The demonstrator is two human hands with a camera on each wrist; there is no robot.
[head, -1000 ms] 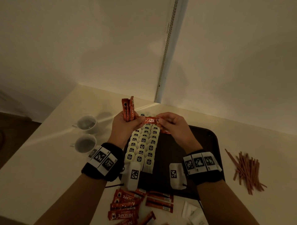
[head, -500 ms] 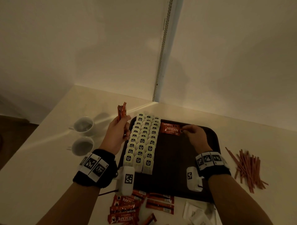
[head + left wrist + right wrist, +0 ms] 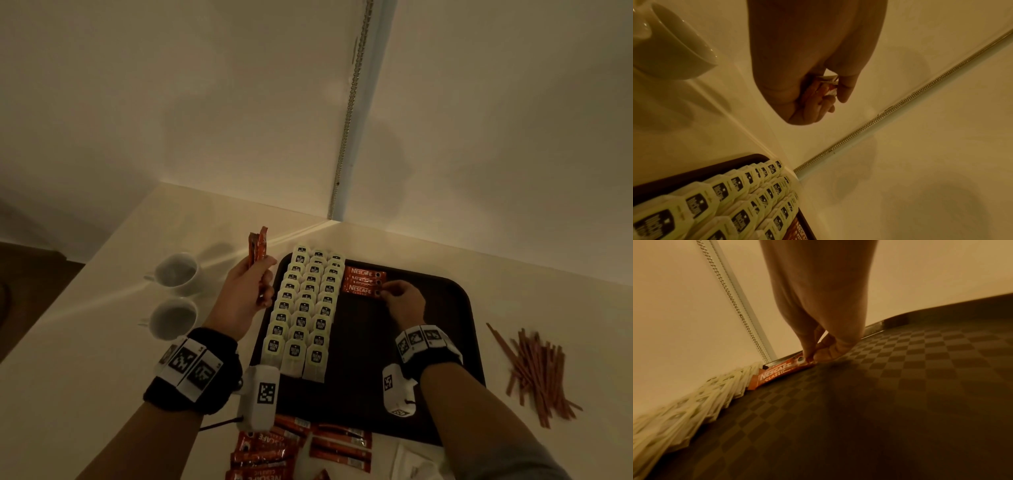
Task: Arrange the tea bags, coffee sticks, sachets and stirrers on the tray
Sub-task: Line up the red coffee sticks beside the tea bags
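A dark tray (image 3: pixel 455 308) holds three rows of pale tea bags (image 3: pixel 305 308) along its left side. Three red coffee sticks (image 3: pixel 363 281) lie side by side at the tray's far end, right of the tea bags. My right hand (image 3: pixel 394 296) pinches the right end of the nearest stick (image 3: pixel 781 372), which lies flat on the tray floor (image 3: pixel 900 402). Left of the tray, my left hand (image 3: pixel 251 287) grips a small upright bundle of coffee sticks (image 3: pixel 257 245); their ends show in the fist (image 3: pixel 826 87). Tea bags (image 3: pixel 731 203) fill the left wrist view's lower corner.
Two white cups (image 3: pixel 176 270) stand on the table left of the tray. A pile of brown stirrers (image 3: pixel 534 370) lies to the right. More coffee sticks (image 3: pixel 291 448) and white sachets (image 3: pixel 411 462) lie in front of the tray. The wall corner rises just behind.
My right hand took one stick from between both hands, carried it to the tray's far end and laid it beside the others. My left hand moved left with its bundle.
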